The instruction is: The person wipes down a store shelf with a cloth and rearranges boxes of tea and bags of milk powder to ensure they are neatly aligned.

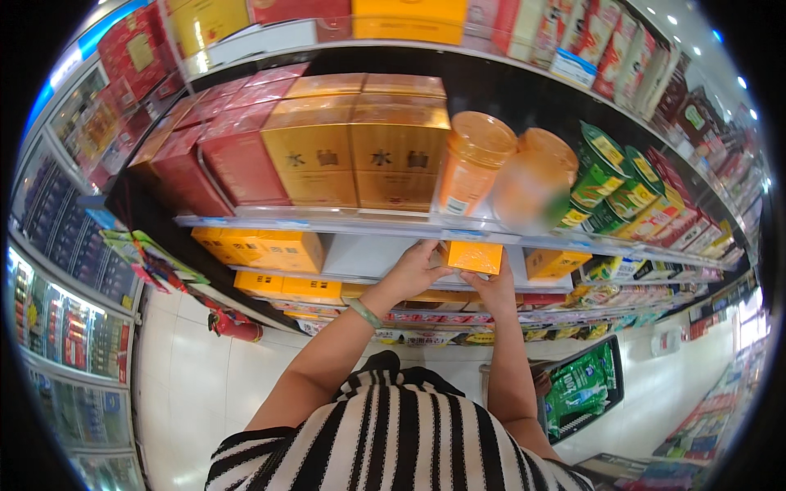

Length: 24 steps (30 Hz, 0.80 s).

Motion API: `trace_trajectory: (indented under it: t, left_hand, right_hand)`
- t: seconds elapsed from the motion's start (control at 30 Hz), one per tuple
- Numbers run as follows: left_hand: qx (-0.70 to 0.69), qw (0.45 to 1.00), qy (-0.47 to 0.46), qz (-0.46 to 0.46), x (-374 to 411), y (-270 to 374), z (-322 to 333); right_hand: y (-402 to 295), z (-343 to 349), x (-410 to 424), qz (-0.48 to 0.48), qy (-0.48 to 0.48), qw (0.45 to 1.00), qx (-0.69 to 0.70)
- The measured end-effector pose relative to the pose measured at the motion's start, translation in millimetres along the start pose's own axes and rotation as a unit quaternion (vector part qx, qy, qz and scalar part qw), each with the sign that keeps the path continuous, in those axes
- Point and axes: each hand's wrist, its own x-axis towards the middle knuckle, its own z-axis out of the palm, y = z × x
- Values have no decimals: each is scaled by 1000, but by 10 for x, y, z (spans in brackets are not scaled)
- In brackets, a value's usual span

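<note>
Both hands hold one small yellow-orange box (474,256) at the front of a white shelf (362,255), just below the edge of the shelf above. My left hand (414,270) grips its left side, and a green bangle (365,313) circles that wrist. My right hand (493,285) is on the right side and lower edge of the box. To the left on this shelf stand similar yellow boxes (285,248); to the right is another yellow box (556,264). What lies behind the held box is hidden.
The shelf above, with its clear front lip (344,222), bears gold boxes (399,147), orange canisters (476,162) and green tubs (605,162). A fire extinguisher (236,327) stands on the floor at left. A basket with green packages (577,390) is at lower right. Glass-door coolers (73,344) line the left side.
</note>
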Motion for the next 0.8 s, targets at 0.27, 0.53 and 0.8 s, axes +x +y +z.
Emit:
trace_trajectory:
  t: [0.27,0.53,0.8]
  left_hand:
    - [27,971,237,-13,-719,-181,-376]
    - [25,952,294,-83,-1329,-232,-599]
    - [20,944,312,-109,-1522,-334,-704]
  right_hand:
    - [-43,943,128,50,-73,996,28]
    - [110,1627,194,67,-132,988,-45]
    - [-77,1913,203,40,-154,971,-179]
